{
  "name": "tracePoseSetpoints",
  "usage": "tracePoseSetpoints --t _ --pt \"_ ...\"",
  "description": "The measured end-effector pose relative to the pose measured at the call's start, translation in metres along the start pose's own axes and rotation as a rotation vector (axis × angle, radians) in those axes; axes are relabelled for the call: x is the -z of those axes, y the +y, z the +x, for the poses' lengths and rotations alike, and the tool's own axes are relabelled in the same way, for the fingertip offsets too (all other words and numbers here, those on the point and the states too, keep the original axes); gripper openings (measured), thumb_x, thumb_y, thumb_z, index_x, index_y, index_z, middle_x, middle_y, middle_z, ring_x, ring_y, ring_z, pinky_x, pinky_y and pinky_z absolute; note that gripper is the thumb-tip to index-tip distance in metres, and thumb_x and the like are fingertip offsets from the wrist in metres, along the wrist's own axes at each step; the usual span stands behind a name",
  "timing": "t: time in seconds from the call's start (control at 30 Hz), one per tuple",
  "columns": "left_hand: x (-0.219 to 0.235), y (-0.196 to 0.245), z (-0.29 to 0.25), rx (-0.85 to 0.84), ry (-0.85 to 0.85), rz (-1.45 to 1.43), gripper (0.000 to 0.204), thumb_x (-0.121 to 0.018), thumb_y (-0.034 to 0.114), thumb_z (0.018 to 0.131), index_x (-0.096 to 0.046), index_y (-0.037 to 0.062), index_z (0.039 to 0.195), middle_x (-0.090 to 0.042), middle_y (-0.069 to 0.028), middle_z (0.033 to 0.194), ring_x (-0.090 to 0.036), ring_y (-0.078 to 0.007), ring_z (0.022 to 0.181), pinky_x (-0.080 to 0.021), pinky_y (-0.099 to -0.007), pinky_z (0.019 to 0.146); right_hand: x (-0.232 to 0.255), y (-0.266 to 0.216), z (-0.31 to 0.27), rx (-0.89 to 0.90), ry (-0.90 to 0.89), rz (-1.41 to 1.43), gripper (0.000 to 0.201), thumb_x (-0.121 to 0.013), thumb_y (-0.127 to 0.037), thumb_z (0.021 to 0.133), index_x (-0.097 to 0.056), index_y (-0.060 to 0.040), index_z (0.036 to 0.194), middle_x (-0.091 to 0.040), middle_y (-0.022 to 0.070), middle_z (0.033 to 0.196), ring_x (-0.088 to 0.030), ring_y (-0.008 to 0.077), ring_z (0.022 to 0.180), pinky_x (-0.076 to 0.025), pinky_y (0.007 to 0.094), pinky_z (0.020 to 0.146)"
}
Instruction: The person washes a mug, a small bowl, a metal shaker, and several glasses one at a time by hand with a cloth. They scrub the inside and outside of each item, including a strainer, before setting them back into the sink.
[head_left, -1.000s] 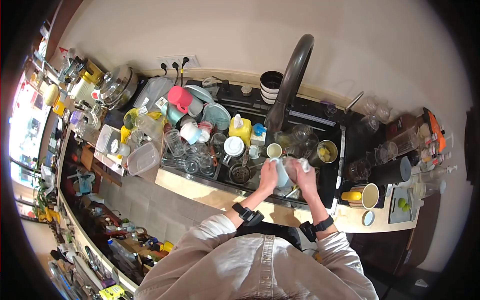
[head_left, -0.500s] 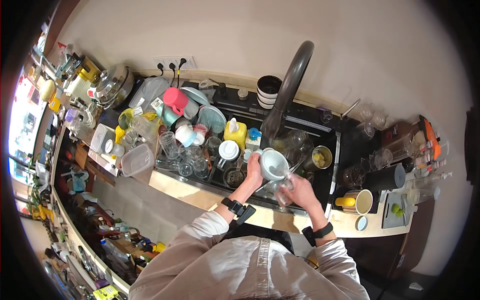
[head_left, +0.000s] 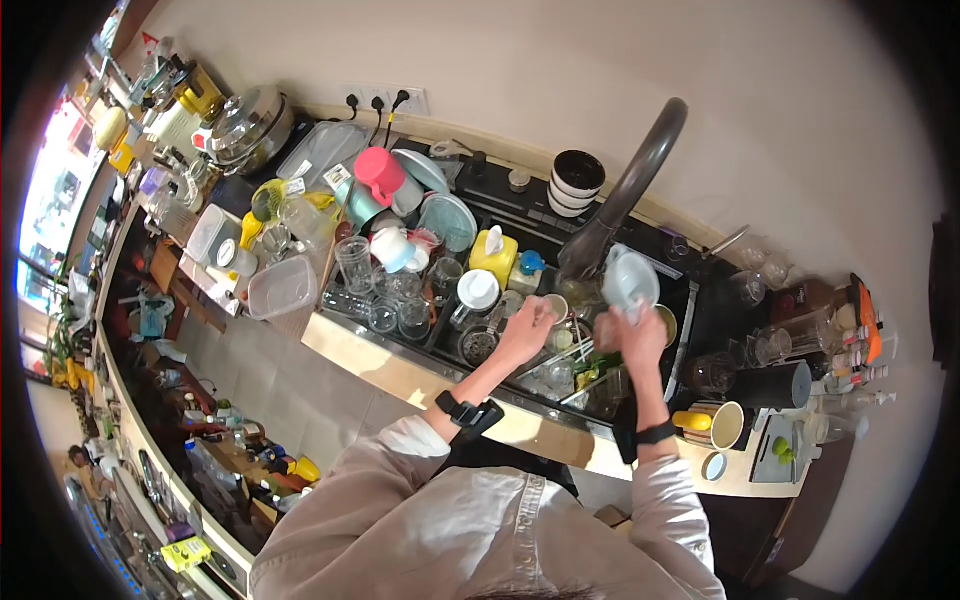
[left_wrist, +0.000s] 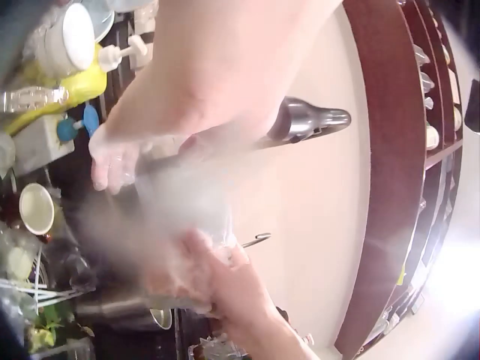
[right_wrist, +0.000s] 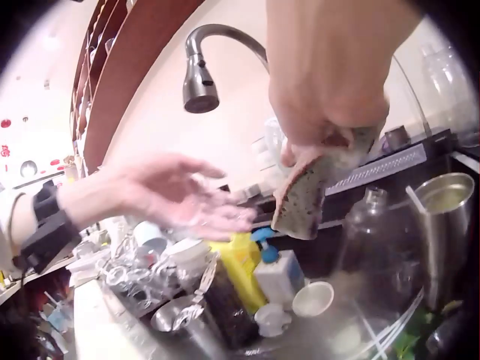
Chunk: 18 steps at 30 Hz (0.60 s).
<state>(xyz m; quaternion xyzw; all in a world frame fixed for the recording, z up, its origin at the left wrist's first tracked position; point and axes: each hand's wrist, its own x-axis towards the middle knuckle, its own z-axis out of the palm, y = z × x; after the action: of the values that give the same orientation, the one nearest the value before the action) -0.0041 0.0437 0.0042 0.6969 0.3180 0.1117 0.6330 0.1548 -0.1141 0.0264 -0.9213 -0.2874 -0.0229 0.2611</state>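
My right hand (head_left: 643, 338) grips a pale blue bowl (head_left: 630, 278), raised over the sink beside the spout of the dark faucet (head_left: 640, 170). In the right wrist view the bowl (right_wrist: 301, 199) is tilted, its speckled wall and brownish rim hanging below the curled fingers. Nothing is held in my left hand (head_left: 530, 328), whose wet fingers are spread in the right wrist view. A small cream cup (head_left: 557, 306) is close to its fingertips. Motion blurs the bowl (left_wrist: 187, 202) in the left wrist view.
Straws, green scraps and glasses (head_left: 605, 393) crowd the sink. A steel cup (right_wrist: 444, 225) stands at its right. Left of the sink are a yellow pump bottle (head_left: 495, 258), a white-lidded jug (head_left: 478, 290) and piled glassware (head_left: 400, 285). Stacked bowls (head_left: 575, 183) stand behind.
The bowl has passed from my left hand to my right and moved up and right towards the faucet. A clear glass is gone from my right hand. My left hand has let go.
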Motion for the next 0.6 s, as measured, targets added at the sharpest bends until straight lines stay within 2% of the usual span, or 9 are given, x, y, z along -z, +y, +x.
tracePoseSetpoints --t 0.03,0.13,0.17,0.27,0.3,0.6 --pt "0.010 -0.003 -0.006 -0.073 0.015 0.151 0.027 -0.056 0.025 0.089 -0.056 0.0035 0.106 -0.061 -0.0158 0.095 -0.063 -0.0286 0.091 -0.049 -0.0392 0.077 0.000 0.002 0.017 -0.032 0.021 -0.026 0.048 -0.067 -0.040 0.081 -0.061 -0.0054 0.113 -0.064 0.0221 0.090 -0.063 0.0393 0.084 -0.049 0.0477 0.072" --pt "0.033 -0.011 -0.030 -0.117 0.093 0.627 0.025 -0.063 0.025 0.084 -0.060 0.0012 0.093 -0.061 -0.0186 0.083 -0.064 -0.0344 0.081 -0.050 -0.0432 0.072 -0.005 0.004 0.054 -0.087 0.085 -0.098 0.048 -0.066 -0.040 0.082 -0.060 -0.0060 0.114 -0.064 0.0229 0.090 -0.062 0.0416 0.086 -0.048 0.0494 0.073" --pt "0.038 -0.019 -0.037 -0.118 0.109 0.779 0.031 -0.068 0.026 0.080 -0.059 0.0000 0.094 -0.061 -0.0184 0.090 -0.062 -0.0340 0.086 -0.050 -0.0447 0.075 -0.009 0.006 0.063 -0.084 0.097 -0.122 0.047 -0.066 -0.041 0.081 -0.060 -0.0080 0.115 -0.064 0.0227 0.092 -0.062 0.0415 0.087 -0.049 0.0493 0.072" --pt "0.049 -0.034 -0.052 -0.068 0.084 0.949 0.034 -0.070 0.027 0.078 -0.059 -0.0012 0.094 -0.060 -0.0185 0.097 -0.060 -0.0344 0.093 -0.049 -0.0452 0.077 -0.017 0.002 0.085 -0.127 0.104 -0.146 0.046 -0.066 -0.041 0.081 -0.060 -0.0103 0.114 -0.065 0.0220 0.092 -0.062 0.0411 0.088 -0.049 0.0489 0.073" --pt "0.052 -0.036 -0.054 -0.003 0.032 0.946 0.037 -0.071 0.028 0.077 -0.059 -0.0018 0.096 -0.058 -0.0189 0.103 -0.058 -0.0346 0.099 -0.049 -0.0456 0.080 -0.020 -0.001 0.090 -0.111 0.130 -0.155 0.045 -0.066 -0.041 0.081 -0.060 -0.0121 0.114 -0.065 0.0212 0.092 -0.063 0.0409 0.087 -0.050 0.0486 0.073" --pt "0.053 -0.044 -0.057 -0.002 -0.039 0.965 0.038 -0.068 0.028 0.080 -0.058 -0.0011 0.101 -0.059 -0.0169 0.102 -0.058 -0.0321 0.100 -0.048 -0.0446 0.082 -0.031 -0.012 0.104 -0.110 0.113 -0.181 0.042 -0.067 -0.041 0.081 -0.060 -0.0111 0.109 -0.065 0.0194 0.089 -0.063 0.0396 0.087 -0.050 0.0488 0.071"
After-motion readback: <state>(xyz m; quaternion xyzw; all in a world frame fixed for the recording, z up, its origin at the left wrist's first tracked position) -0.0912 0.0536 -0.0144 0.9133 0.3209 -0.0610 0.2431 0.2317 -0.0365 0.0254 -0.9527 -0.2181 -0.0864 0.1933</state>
